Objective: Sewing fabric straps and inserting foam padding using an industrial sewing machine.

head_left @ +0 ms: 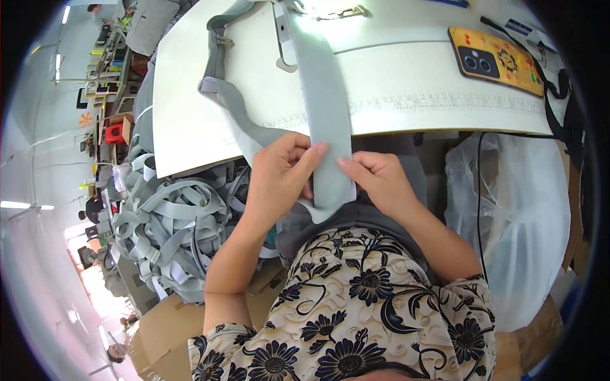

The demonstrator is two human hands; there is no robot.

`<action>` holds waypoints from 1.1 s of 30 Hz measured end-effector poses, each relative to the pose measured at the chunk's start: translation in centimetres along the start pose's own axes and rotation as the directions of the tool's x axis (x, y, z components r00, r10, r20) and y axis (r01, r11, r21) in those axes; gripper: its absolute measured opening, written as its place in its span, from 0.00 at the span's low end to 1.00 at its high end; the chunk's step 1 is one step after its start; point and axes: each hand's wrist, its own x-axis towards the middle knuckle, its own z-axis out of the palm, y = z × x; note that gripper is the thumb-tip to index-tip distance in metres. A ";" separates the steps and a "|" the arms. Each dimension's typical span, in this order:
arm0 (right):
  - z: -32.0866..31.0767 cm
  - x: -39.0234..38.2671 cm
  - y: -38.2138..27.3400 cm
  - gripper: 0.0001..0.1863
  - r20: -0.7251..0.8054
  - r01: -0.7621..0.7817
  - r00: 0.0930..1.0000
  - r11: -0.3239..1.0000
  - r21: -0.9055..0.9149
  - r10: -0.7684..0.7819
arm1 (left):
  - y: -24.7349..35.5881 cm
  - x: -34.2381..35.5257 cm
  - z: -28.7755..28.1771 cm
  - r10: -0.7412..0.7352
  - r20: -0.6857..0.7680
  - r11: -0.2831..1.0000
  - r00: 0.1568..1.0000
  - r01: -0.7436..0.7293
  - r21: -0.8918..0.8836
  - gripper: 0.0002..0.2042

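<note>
A wide grey-green fabric strip runs from a lit machine plate at the table's far side down over the near edge. My left hand pinches the strip's left edge, thumb on top. On its right edge, my right hand pinches it the same way. The strip's lower end folds below my hands above my lap, with a small white piece showing at its right side. Another length of the strip loops over the table to the left and passes behind my left hand. My other fingertips are partly hidden by the fabric.
The white table carries a printed ruler scale along its near edge. A yellow patterned phone and a black strap lie at right. A heap of fabric strips sits lower left; a translucent plastic bag is at right.
</note>
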 end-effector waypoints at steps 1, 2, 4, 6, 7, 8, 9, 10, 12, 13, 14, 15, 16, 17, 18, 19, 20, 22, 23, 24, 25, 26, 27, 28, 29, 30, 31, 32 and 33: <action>-0.2 -0.2 -0.6 0.14 0.026 -0.071 0.997 0.986 -0.150 0.076 | 0.1 0.0 0.2 -0.036 0.014 0.994 0.999 0.037 -0.098 0.10; -0.4 -0.6 -0.8 0.14 0.027 -0.066 0.997 0.986 -0.153 0.071 | 0.1 0.1 0.3 -0.031 0.011 0.995 0.999 0.032 -0.099 0.10; -0.9 -1.1 -1.4 0.10 -0.046 0.489 0.717 0.548 -0.679 -0.696 | -0.3 0.2 0.3 -0.060 0.072 0.968 0.996 0.076 -0.241 0.10; -2.4 -0.7 -4.3 0.12 0.190 0.539 0.615 0.233 -0.809 -0.765 | -0.8 0.2 0.1 -0.062 0.089 0.958 0.994 0.084 -0.273 0.09; -2.7 -0.2 -5.2 0.14 0.430 0.541 0.515 -0.107 -0.834 -0.742 | -1.0 0.1 0.2 -0.080 0.123 0.926 0.989 0.119 -0.358 0.09; -3.0 0.4 -5.1 0.14 0.426 0.533 0.515 -0.111 -0.839 -0.744 | -0.7 0.3 0.5 -0.086 0.173 0.885 0.981 0.155 -0.440 0.09; -3.1 0.9 -4.8 0.16 0.461 0.574 0.510 -0.112 -0.811 -0.726 | -0.4 0.4 0.4 -0.086 0.214 0.906 0.973 0.166 -0.390 0.12; -3.2 1.3 -4.6 0.17 0.496 0.614 0.503 -0.110 -0.781 -0.708 | 0.1 0.3 0.1 -0.082 0.221 0.907 0.972 0.164 -0.387 0.12; -3.2 1.6 -4.4 0.17 0.514 0.633 0.492 -0.116 -0.765 -0.703 | 2.2 -0.1 -0.9 0.043 0.077 0.966 0.996 -0.061 0.250 0.12; -3.3 1.6 -4.3 0.17 0.535 0.655 0.477 -0.123 -0.745 -0.698 | 1.8 0.8 -1.3 0.478 0.020 0.712 0.878 -0.401 0.577 0.11; -3.2 1.6 -4.2 0.17 0.531 0.653 0.483 -0.117 -0.748 -0.696 | 3.1 1.4 -1.5 0.588 0.039 0.523 0.808 -0.416 0.744 0.06; -3.1 1.7 -4.3 0.17 0.546 0.662 0.462 -0.138 -0.737 -0.698 | 3.7 3.0 -1.3 0.752 0.083 0.376 0.653 -0.530 0.760 0.06; -3.0 1.8 -4.3 0.17 0.561 0.669 0.442 -0.159 -0.726 -0.699 | 4.3 4.8 -1.0 0.875 0.133 0.207 0.465 -0.607 0.767 0.06; -2.9 1.9 -4.5 0.17 0.559 0.671 0.442 -0.155 -0.725 -0.702 | 4.6 6.7 -0.9 0.873 0.135 0.205 0.468 -0.606 0.769 0.06; -2.7 2.0 -4.7 0.17 0.586 0.681 0.425 -0.183 -0.709 -0.689 | 4.5 8.6 -0.9 0.890 0.218 0.089 0.401 -0.621 0.779 0.08; -2.6 2.0 -4.9 0.17 0.614 0.691 0.408 -0.211 -0.692 -0.676 | 4.1 9.6 -1.0 0.894 0.301 -0.029 0.333 -0.627 0.779 0.10; -2.7 2.0 -4.9 0.17 0.607 0.684 0.418 -0.206 -0.700 -0.676 | 3.2 10.1 -1.0 0.893 0.307 -0.029 0.331 -0.636 0.771 0.10; -2.7 1.9 -5.1 0.16 0.635 0.714 0.388 -0.218 -0.665 -0.668 | 1.7 10.8 -1.6 0.865 0.202 0.188 0.459 -0.671 0.717 0.14; -2.8 1.9 -5.2 0.16 0.636 0.714 0.391 -0.216 -0.665 -0.666 | 1.5 10.8 -1.4 0.865 0.201 0.191 0.460 -0.672 0.716 0.14; -2.8 1.9 -5.3 0.17 0.651 0.713 0.378 -0.242 -0.658 -0.658 | 1.3 10.7 -1.0 0.866 0.156 0.238 0.476 -0.666 0.707 0.14; -2.8 1.8 -5.4 0.17 0.668 0.711 0.365 -0.269 -0.650 -0.649 | 1.1 10.5 -0.7 0.864 0.110 0.285 0.491 -0.659 0.696 0.14; -2.9 1.8 -5.4 0.17 0.672 0.713 0.367 -0.270 -0.648 -0.643 | 1.2 10.2 -0.6 0.864 0.105 0.291 0.492 -0.659 0.694 0.14; -2.9 1.7 -5.4 0.17 0.668 0.714 0.366 -0.266 -0.648 -0.648 | 1.4 9.9 -0.4 0.837 0.049 0.384 0.545 -0.649 0.656 0.14; -3.1 1.5 -5.4 0.17 0.665 0.714 0.365 -0.263 -0.649 -0.651 | 1.4 9.7 -0.2 0.803 -0.004 0.474 0.596 -0.635 0.611 0.14; -3.1 1.4 -5.6 0.17 0.669 0.716 0.367 -0.263 -0.647 -0.646 | 1.1 9.4 -0.1 0.802 -0.010 0.479 0.597 -0.634 0.607 0.14; -3.3 1.2 -5.9 0.16 0.672 0.723 0.381 -0.248 -0.645 -0.636 | 0.7 9.1 0.0 0.824 -0.016 0.459 0.567 -0.651 0.604 0.13; -3.3 1.1 -6.1 0.16 0.674 0.730 0.394 -0.233 -0.643 -0.625 | 0.4 9.0 0.1 0.844 -0.022 0.439 0.535 -0.667 0.602 0.13; -3.3 0.9 -6.3 0.16 0.679 0.732 0.395 -0.235 -0.640 -0.619 | 0.3 9.1 0.2 0.844 -0.030 0.444 0.536 -0.666 0.599 0.13; -3.2 0.8 -6.4 0.15 0.679 0.723 0.413 -0.235 -0.650 -0.607 | 0.2 9.3 0.3 0.888 0.006 0.340 0.460 -0.663 0.667 0.13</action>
